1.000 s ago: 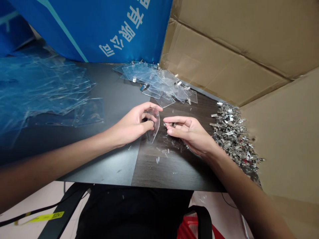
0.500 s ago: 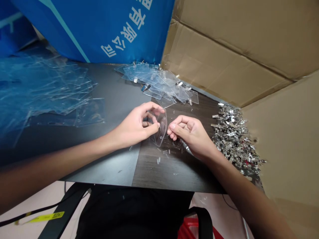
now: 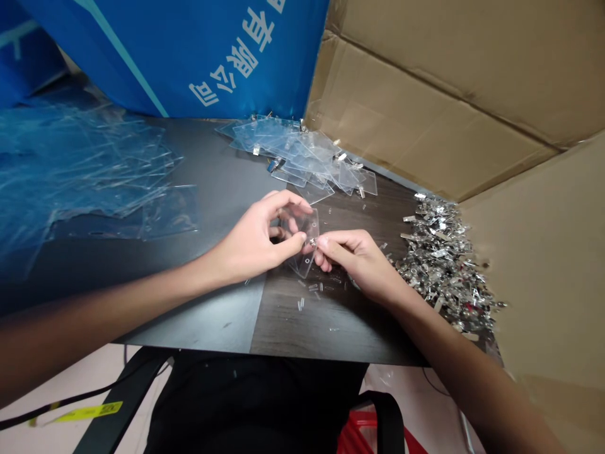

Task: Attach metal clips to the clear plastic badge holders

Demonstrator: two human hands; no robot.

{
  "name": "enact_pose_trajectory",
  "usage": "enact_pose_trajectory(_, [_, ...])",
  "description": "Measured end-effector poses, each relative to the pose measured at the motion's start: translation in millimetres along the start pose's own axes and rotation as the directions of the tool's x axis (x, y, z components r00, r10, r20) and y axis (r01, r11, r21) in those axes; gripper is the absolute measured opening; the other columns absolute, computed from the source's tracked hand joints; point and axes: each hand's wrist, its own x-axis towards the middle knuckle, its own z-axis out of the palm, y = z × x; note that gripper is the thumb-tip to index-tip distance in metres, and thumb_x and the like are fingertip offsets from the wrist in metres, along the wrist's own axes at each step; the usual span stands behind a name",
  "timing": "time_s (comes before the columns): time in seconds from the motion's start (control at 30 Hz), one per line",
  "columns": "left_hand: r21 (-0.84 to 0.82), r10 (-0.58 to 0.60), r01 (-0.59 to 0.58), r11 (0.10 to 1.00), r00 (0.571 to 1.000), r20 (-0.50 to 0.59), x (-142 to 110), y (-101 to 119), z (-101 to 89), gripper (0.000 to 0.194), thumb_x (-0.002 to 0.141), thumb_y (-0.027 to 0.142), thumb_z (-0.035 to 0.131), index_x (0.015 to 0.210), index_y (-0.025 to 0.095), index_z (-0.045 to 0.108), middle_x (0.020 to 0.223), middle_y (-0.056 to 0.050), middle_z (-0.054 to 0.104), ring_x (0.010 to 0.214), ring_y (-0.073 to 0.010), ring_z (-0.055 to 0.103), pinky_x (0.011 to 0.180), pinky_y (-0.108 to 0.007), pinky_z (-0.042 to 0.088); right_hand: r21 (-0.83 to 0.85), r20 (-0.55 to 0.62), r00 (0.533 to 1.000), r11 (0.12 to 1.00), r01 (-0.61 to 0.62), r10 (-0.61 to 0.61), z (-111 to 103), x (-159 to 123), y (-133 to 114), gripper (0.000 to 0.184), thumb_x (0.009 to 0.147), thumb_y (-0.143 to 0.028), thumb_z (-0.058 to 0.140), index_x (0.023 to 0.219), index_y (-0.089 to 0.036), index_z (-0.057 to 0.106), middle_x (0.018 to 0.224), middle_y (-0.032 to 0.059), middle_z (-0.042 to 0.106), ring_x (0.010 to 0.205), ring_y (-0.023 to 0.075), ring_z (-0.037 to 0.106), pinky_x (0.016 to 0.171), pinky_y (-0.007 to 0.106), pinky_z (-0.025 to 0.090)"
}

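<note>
Head view, and right at centre the left hand (image 3: pixel 253 243) has its fingers curled, pinching a clear plastic badge holder (image 3: pixel 308 222) by its edge, while the right hand (image 3: pixel 359 261) grips a small metal clip (image 3: pixel 312 241) tight against the holder's top end. That clip doesn't look fully seated yet, as far as I can tell. Clear slivers (image 3: pixel 300 304) lie just below on the dark tabletop (image 3: pixel 227 189). Further out, a big heap of loose clips (image 3: pixel 442 265) sits at right, finished-looking holders (image 3: pixel 293 154) with clips among them pile up top centre, and more clear holders (image 3: pixel 94 164) spread across the upper left.
</note>
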Motion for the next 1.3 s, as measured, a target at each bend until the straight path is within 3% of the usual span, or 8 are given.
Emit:
enact_pose_trajectory(0.07, [0.032,0.020,-0.019,0.999,1.000,-0.012,-1,0,0.3,0.038,0.083,0.022,0.079,0.119,0.017,0.067,0.115,-0.010,0.065,0.093,-0.0194,0.066,0.080,-0.036,0.061,-0.125,0.028,0.999,0.991,0.040,-0.037,0,0,-2,0.057,0.107,-0.060,0.067,0.066,-0.020,0.068,0.063,-0.0014,0.061,0.061,0.0127,0.052,0.062,0.029,0.042])
enact_pose_trajectory(0.13, [0.082,0.053,-0.051,0.995,0.998,-0.030,-2,-1,0.8,0.036,0.084,0.022,0.078,0.118,0.018,0.068,0.119,-0.009,0.062,0.091,-0.0179,0.066,0.081,-0.036,0.060,-0.162,0.028,0.998,0.985,0.054,-0.050,0,-1,-4,0.050,0.108,-0.056,0.067,0.074,-0.020,0.072,0.065,-0.0017,0.062,0.062,0.0129,0.053,0.062,0.029,0.044])
enact_pose_trajectory(0.27, [0.121,0.086,-0.080,0.989,0.995,-0.046,-2,-1,1.1,0.036,0.085,0.020,0.075,0.120,0.019,0.067,0.117,-0.008,0.059,0.090,-0.0174,0.063,0.084,-0.037,0.057,-0.052,0.008,1.000,0.999,0.004,-0.004,1,-1,-3,0.029,0.098,-0.049,0.081,0.100,-0.020,0.082,0.080,0.0017,0.074,0.069,0.0151,0.066,0.067,0.031,0.056])
enact_pose_trajectory(0.4, [0.041,0.052,-0.051,0.998,0.999,-0.015,-1,0,-2.3,0.045,0.084,0.019,0.076,0.127,0.019,0.063,0.110,-0.006,0.060,0.087,-0.0172,0.056,0.080,-0.035,0.051,0.053,0.010,0.998,0.996,-0.070,0.069,3,-2,0,0.031,0.086,-0.047,0.095,0.094,-0.019,0.082,0.081,0.0040,0.078,0.069,0.0169,0.073,0.068,0.033,0.062])
enact_pose_trajectory(0.5, [0.004,0.043,-0.043,0.999,0.999,0.030,0,2,-6.2,0.051,0.083,0.022,0.079,0.131,0.018,0.063,0.111,-0.006,0.058,0.089,-0.0179,0.051,0.081,-0.035,0.048,0.041,0.021,0.996,0.995,-0.089,0.088,4,-2,1,0.030,0.087,-0.046,0.095,0.088,-0.019,0.082,0.076,0.0038,0.078,0.067,0.0173,0.074,0.067,0.032,0.061])
enact_pose_trajectory(0.8, [-0.052,0.039,-0.034,0.998,0.996,0.086,2,0,-10.9,0.072,0.082,0.035,0.092,0.147,0.019,0.064,0.117,-0.009,0.063,0.104,-0.0244,0.057,0.095,-0.039,0.049,-0.113,0.078,0.993,0.989,0.098,-0.089,3,-5,-8,0.018,0.101,-0.035,0.080,0.092,-0.021,0.079,0.083,0.0019,0.078,0.074,0.0163,0.070,0.072,0.031,0.056])
enact_pose_trajectory(1.03, [0.129,0.178,-0.175,0.976,0.984,-0.012,5,-8,-11.1,0.064,0.081,0.034,0.092,0.140,0.024,0.069,0.121,-0.009,0.059,0.102,-0.0241,0.056,0.092,-0.039,0.051,-0.250,0.068,0.979,0.947,0.201,-0.190,3,-5,-7,0.010,0.101,-0.027,0.078,0.095,-0.019,0.079,0.085,0.0006,0.074,0.073,0.0143,0.062,0.070,0.028,0.051])
enact_pose_trajectory(1.3, [0.292,0.262,-0.233,0.927,0.963,-0.063,1,-10,-7.2,0.057,0.086,0.032,0.084,0.139,0.025,0.067,0.120,-0.008,0.054,0.101,-0.0238,0.055,0.092,-0.043,0.051,-0.229,0.021,0.977,0.950,0.213,-0.213,6,-6,-3,0.016,0.097,-0.034,0.086,0.098,-0.018,0.082,0.085,0.0003,0.070,0.074,0.0141,0.060,0.069,0.028,0.049])
